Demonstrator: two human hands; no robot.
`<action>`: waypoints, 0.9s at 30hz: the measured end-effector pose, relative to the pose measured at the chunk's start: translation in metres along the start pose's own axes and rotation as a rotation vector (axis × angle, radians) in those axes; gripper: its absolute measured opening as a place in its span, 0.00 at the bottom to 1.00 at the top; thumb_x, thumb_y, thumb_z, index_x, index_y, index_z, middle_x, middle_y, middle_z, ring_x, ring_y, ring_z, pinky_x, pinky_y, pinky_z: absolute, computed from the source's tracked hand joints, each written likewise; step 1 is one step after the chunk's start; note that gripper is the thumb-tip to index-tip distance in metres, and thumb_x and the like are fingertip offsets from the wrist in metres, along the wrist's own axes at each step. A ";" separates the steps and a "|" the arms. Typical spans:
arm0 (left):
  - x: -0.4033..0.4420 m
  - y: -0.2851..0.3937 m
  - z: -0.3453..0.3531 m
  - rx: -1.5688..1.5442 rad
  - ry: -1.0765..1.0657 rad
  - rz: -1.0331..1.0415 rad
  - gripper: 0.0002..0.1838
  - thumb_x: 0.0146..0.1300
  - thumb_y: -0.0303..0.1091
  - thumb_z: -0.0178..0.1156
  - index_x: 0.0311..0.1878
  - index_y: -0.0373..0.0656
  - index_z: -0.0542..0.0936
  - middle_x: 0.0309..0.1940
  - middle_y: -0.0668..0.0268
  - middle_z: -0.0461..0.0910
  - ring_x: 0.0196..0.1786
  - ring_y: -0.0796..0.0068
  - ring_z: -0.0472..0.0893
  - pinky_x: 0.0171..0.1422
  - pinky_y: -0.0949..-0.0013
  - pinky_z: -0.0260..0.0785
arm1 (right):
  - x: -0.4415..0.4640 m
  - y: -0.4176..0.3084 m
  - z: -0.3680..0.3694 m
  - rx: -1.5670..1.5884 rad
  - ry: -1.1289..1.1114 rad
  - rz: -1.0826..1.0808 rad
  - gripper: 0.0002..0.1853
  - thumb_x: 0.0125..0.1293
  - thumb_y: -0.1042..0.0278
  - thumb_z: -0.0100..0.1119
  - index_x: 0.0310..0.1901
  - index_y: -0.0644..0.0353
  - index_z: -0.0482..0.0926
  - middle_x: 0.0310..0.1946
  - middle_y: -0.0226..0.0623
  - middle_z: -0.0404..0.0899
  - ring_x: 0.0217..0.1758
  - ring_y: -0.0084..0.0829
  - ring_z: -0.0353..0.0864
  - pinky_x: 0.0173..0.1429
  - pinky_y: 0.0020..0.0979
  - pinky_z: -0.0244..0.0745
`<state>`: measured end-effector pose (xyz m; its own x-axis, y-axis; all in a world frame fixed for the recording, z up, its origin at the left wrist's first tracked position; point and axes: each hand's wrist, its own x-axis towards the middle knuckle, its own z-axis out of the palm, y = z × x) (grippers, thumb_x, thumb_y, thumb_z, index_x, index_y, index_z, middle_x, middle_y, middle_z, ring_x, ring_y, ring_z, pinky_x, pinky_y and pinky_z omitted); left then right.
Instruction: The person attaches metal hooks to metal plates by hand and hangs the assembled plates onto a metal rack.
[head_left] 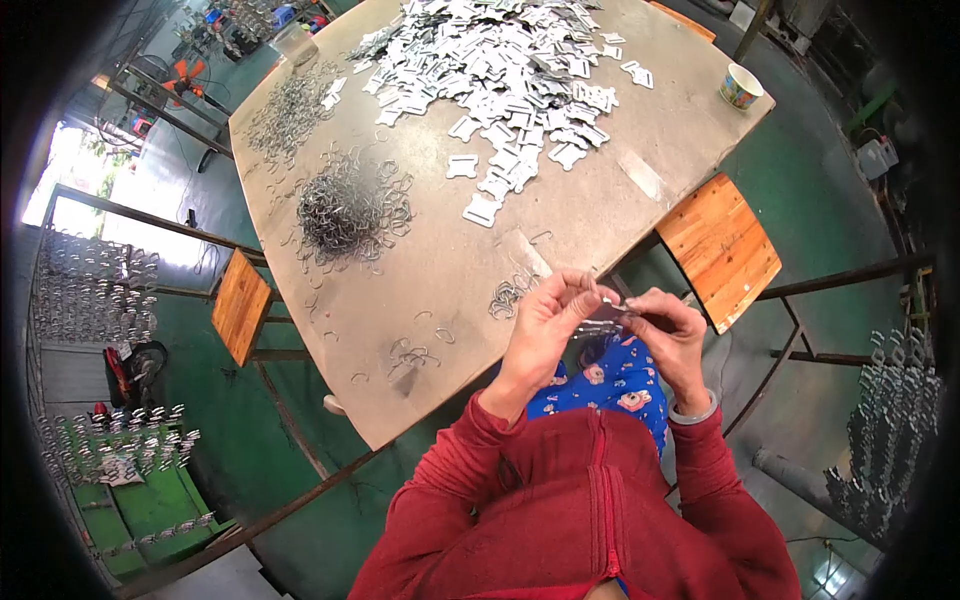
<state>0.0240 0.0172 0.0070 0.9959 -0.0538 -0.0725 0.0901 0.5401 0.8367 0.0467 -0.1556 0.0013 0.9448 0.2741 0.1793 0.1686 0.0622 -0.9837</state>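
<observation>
Both my hands meet over my lap, just off the near edge of the table [440, 380]. My left hand [550, 325] pinches a small metal piece [612, 302] between thumb and finger. Gripping the other side of that piece is my right hand [668, 330], its fingers curled. More shiny metal [597, 328] hangs just under the hands; its exact shape cannot be made out. Beside my left hand, a few metal hooks [507, 297] lie on the table.
A large pile of flat metal plates [500, 80] covers the far table. A dense heap of hooks [340, 210] sits left, with loose hooks [415, 355] nearer. A paper cup [740, 87] stands at the far right corner. Wooden stools [720, 250] flank the table.
</observation>
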 end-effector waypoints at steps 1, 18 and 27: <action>-0.002 0.002 0.003 0.093 0.023 0.027 0.08 0.65 0.31 0.57 0.43 0.37 0.74 0.39 0.63 0.80 0.43 0.78 0.77 0.52 0.73 0.69 | 0.001 0.002 -0.004 0.014 -0.049 0.006 0.10 0.52 0.88 0.61 0.37 0.70 0.81 0.30 0.37 0.80 0.33 0.24 0.79 0.37 0.22 0.74; -0.011 -0.006 0.011 0.672 -0.072 0.643 0.07 0.54 0.21 0.61 0.37 0.37 0.76 0.35 0.61 0.80 0.39 0.64 0.80 0.50 0.63 0.68 | 0.257 0.145 0.041 -1.020 -0.109 0.082 0.19 0.69 0.51 0.43 0.48 0.57 0.75 0.33 0.58 0.78 0.42 0.59 0.77 0.47 0.52 0.71; -0.010 -0.019 0.000 0.565 -0.010 0.411 0.05 0.59 0.19 0.58 0.38 0.36 0.77 0.35 0.61 0.80 0.38 0.72 0.79 0.43 0.71 0.73 | 0.192 0.117 -0.011 -0.398 -0.015 0.147 0.16 0.56 0.72 0.60 0.44 0.64 0.68 0.27 0.42 0.78 0.27 0.36 0.78 0.32 0.33 0.73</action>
<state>0.0119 0.0069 -0.0082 0.9484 0.0523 0.3129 -0.3132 -0.0015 0.9497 0.2512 -0.1061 -0.0794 0.9631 0.2670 0.0342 0.1309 -0.3535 -0.9262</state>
